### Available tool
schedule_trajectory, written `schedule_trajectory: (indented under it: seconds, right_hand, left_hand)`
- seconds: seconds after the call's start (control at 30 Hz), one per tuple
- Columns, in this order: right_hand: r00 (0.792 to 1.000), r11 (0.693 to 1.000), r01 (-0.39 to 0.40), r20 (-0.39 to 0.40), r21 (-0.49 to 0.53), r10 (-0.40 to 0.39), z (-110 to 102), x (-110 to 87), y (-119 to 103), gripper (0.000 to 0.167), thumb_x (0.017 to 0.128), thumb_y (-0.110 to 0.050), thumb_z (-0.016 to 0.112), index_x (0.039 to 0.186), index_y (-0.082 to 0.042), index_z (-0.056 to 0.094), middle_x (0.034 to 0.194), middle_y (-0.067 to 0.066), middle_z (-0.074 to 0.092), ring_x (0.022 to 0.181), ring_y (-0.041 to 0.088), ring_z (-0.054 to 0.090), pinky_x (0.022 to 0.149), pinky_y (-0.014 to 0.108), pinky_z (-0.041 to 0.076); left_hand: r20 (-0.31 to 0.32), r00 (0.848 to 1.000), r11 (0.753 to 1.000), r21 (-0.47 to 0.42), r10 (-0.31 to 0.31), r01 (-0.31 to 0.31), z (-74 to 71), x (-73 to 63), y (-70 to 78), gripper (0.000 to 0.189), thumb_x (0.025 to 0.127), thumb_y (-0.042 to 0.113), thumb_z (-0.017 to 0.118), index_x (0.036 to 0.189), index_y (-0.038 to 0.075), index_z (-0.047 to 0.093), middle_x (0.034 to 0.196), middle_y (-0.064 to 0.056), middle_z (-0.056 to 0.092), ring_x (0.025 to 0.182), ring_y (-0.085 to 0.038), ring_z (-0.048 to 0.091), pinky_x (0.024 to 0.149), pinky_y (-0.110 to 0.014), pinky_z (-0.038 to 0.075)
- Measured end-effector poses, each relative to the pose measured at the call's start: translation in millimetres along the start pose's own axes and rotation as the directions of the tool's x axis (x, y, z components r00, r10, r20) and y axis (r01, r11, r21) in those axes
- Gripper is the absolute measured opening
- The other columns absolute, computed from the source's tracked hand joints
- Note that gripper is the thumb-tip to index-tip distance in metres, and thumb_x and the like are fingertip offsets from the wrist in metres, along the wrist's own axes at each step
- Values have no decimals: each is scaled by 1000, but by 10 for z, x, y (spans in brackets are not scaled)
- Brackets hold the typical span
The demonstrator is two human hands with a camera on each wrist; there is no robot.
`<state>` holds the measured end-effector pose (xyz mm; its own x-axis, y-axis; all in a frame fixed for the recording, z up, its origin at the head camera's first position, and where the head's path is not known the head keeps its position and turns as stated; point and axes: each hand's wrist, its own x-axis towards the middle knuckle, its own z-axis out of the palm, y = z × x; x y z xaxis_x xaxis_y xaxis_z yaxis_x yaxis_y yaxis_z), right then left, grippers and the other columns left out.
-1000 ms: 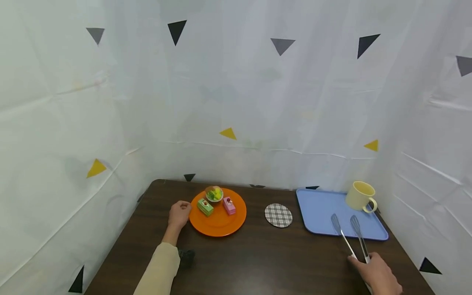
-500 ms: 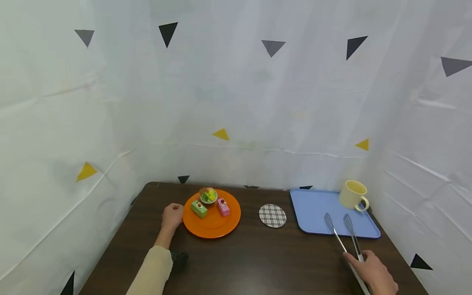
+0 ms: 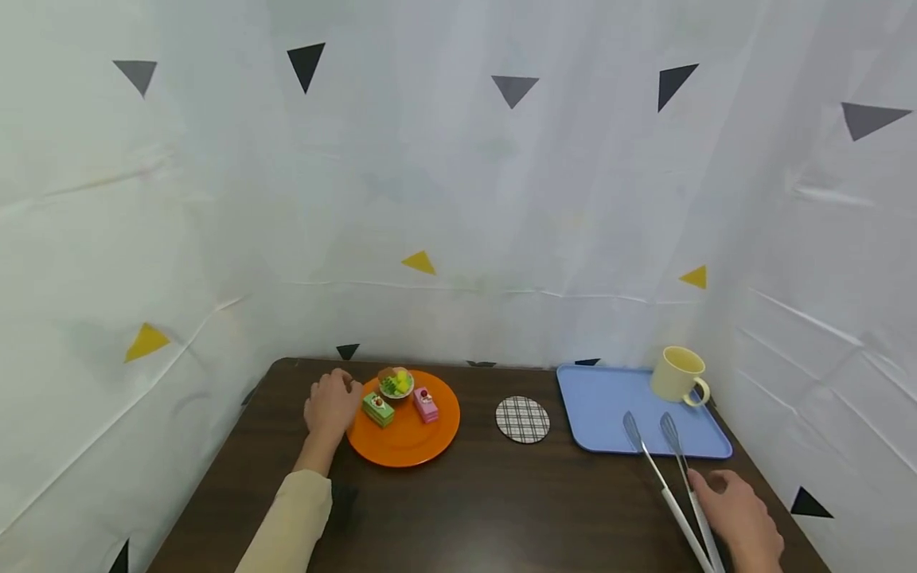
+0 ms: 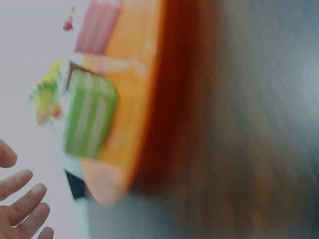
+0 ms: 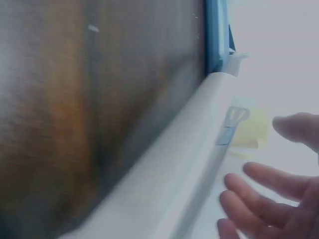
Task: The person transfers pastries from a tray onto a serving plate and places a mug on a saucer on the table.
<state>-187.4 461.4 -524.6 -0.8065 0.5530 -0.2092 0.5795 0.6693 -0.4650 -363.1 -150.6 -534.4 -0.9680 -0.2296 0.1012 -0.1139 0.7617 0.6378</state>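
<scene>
My left hand point(image 3: 331, 404) hovers at the left rim of an orange plate point(image 3: 408, 450), holding nothing; its fingers look spread and loose in the left wrist view. A green cake slice point(image 3: 377, 409), a pink cake slice point(image 3: 426, 404) and a small bowl of yellow and green food point(image 3: 396, 384) sit on the plate. Steel tongs point(image 3: 682, 522) with white handles lie spread, their tips over the front of a blue tray point(image 3: 598, 414). Beside the handles is my right hand point(image 3: 738, 509). In the right wrist view its fingers point(image 5: 271, 179) are apart from the white handle point(image 5: 169, 159).
A yellow mug point(image 3: 670, 376) stands at the tray's back right. Between plate and tray lies a round checked coaster point(image 3: 522, 419). White sheeting with triangles point(image 3: 512, 90) hangs behind and beside the dark wooden table point(image 3: 458, 509).
My right hand has let go of the tongs and come off their handles to the right. The left hand has risen slightly from the plate's rim. The head view has shifted a little right.
</scene>
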Motion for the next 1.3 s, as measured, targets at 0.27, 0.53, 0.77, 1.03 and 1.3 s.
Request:
schedule_trajectory:
  seconds: [0.27,0.53,0.77,1.03,1.3]
  right_hand:
    - [967,971,181,-209,157,-146,-285,109,-219,66,109,-51,45,142,5,58,136,34,63,116,54,62,80,59,50]
    - [931,925,244,-336,291,-140,-335,295,-361,56,110,-41,46,134,6,66,126,31,70,104,40,65,69,34,45]
    - [922,904,246,-373,350,-106,-242,537,-386,54,109,-40,46,130,5,68,124,30,71,107,38,64,73,34,43]
    - [926,867,216,-375,449,-37,-273,759,-551,57,110,-35,41,147,5,57,145,30,59,131,43,57,84,36,43]
    - [935,850,191,-356,491,-5,-253,1008,-615,60,107,-30,41,154,7,49,149,33,54,136,47,52,103,48,47]
  left_hand:
    - [55,992,986,-129,113,-105,25,-35,672,44,110,37,52,141,8,64,138,-16,66,126,-37,61,112,-59,47]
    - [235,927,925,-313,293,-213,233,-116,1377,34,110,31,57,133,7,67,131,-16,69,110,-33,68,100,-51,59]
    - [317,880,917,-302,354,-260,616,-299,1604,28,109,22,60,129,4,69,128,-17,70,115,-34,68,101,-51,59]
    - [421,861,956,-187,284,-225,993,-464,1659,21,106,19,67,120,5,73,115,-13,73,99,-28,67,98,-47,60]
    - [390,914,991,-108,111,-74,1279,-632,1623,29,104,25,70,119,1,69,120,-18,71,103,-32,67,98,-49,59]
